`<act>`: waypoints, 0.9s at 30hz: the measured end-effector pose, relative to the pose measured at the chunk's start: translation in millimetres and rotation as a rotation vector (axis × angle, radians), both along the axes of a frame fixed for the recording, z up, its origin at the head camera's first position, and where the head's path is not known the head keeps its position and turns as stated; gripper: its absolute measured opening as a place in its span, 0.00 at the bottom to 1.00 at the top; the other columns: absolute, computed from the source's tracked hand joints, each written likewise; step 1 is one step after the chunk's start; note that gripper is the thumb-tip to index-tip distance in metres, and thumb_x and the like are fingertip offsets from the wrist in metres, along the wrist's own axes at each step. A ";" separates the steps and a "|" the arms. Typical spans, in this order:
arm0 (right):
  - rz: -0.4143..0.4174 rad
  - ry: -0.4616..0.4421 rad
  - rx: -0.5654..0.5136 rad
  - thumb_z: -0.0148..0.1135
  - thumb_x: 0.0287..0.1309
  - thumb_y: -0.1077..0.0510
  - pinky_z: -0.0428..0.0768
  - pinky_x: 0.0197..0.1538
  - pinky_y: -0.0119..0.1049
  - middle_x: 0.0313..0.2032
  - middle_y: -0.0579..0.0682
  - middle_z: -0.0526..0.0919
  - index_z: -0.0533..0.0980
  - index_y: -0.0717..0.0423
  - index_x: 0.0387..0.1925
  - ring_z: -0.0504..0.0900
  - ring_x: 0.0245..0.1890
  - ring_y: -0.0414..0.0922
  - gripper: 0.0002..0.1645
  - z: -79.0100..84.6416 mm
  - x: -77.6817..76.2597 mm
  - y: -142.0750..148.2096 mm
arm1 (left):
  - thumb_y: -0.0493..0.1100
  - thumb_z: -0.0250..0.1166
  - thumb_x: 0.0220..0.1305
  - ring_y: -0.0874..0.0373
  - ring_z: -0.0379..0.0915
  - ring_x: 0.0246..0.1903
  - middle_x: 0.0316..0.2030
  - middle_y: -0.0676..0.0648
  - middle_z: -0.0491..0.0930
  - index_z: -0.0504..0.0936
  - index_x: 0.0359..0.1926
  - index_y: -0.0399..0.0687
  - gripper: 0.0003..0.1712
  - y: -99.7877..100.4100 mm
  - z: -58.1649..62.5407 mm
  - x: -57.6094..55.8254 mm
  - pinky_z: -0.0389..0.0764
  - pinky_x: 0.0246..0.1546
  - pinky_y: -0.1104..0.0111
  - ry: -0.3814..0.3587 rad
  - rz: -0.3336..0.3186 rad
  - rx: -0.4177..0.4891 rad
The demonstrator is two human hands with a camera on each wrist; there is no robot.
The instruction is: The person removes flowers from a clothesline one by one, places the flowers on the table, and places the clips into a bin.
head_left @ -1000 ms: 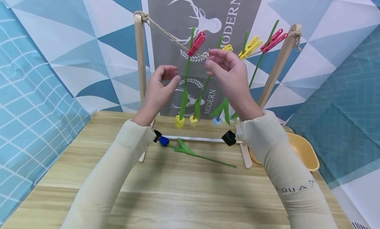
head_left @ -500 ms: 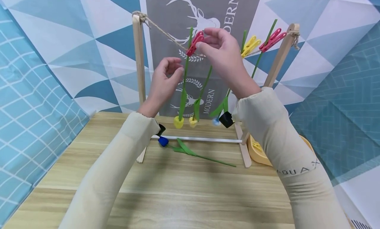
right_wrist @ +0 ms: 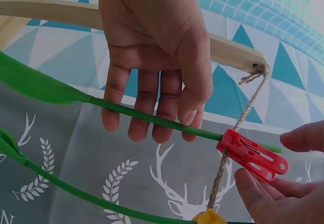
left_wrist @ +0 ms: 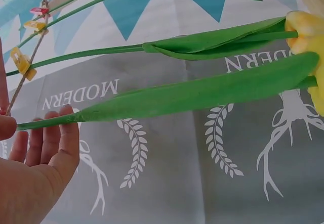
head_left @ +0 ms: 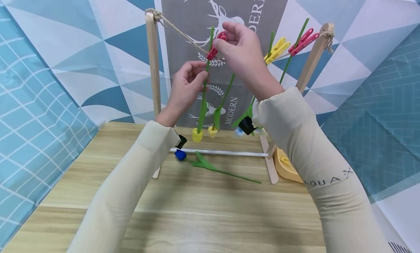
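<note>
A leafy stem (left_wrist: 63, 119) runs through the left grip (left_wrist: 43, 171).

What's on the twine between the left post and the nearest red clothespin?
Nothing; the right wrist view shows bare twine running from the wooden post to the red clothespin.

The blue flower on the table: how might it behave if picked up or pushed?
The blue flower is probably light: thin stem, small bloom. Its stem, lying nearly straight, looks fairly stiff. The broad leaves would likely hinder rolling.

L grip (head_left: 188, 81) now touching yel. tulip stem (right_wrist: 152, 118), R grip (head_left: 242, 52) moved over to red peg (right_wrist: 253, 153).
</note>
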State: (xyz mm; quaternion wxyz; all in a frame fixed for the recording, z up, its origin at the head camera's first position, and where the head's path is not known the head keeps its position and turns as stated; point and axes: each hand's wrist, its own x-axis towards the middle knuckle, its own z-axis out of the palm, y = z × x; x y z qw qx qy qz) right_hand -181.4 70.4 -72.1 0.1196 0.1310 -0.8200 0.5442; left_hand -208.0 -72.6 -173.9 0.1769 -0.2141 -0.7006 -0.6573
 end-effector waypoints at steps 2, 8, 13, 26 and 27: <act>-0.003 0.007 -0.008 0.55 0.62 0.56 0.72 0.56 0.24 0.56 0.50 0.75 0.65 0.51 0.64 0.75 0.54 0.38 0.28 1.1 -0.9 -0.9 | 0.38 0.54 0.66 0.57 0.75 0.33 0.36 0.44 0.76 0.74 0.49 0.39 0.12 0.3 0.1 0.1 0.82 0.35 0.70 -0.004 -0.020 0.015; -0.004 0.024 -0.026 0.56 0.62 0.59 0.75 0.53 0.25 0.48 0.49 0.79 0.72 0.55 0.58 0.78 0.48 0.39 0.23 0.3 -3.3 -2.0 | 0.37 0.54 0.66 0.56 0.74 0.32 0.34 0.47 0.76 0.74 0.46 0.38 0.10 0.5 -0.5 1.6 0.82 0.34 0.71 -0.020 -0.042 0.044; -0.007 0.049 0.002 0.58 0.60 0.58 0.75 0.47 0.25 0.40 0.45 0.79 0.75 0.55 0.54 0.78 0.43 0.38 0.20 0.1 -2.4 -0.3 | 0.37 0.54 0.66 0.55 0.74 0.32 0.33 0.48 0.76 0.75 0.45 0.37 0.10 -0.2 -1.3 2.6 0.82 0.35 0.70 -0.021 -0.046 0.054; -0.017 0.071 0.042 0.63 0.57 0.56 0.75 0.45 0.27 0.37 0.44 0.81 0.79 0.53 0.50 0.79 0.40 0.38 0.18 -0.5 2.4 7.1 | 0.35 0.54 0.67 0.54 0.73 0.33 0.33 0.51 0.74 0.71 0.51 0.31 0.14 -4.7 -2.8 3.8 0.80 0.36 0.70 0.039 -0.048 -0.027; -0.017 0.068 0.032 0.63 0.56 0.56 0.76 0.45 0.27 0.37 0.44 0.81 0.79 0.53 0.49 0.79 0.39 0.38 0.18 -0.7 2.5 7.6 | 0.35 0.54 0.67 0.53 0.73 0.33 0.33 0.51 0.74 0.71 0.51 0.32 0.14 -4.9 -2.5 4.0 0.80 0.36 0.71 0.035 -0.044 -0.034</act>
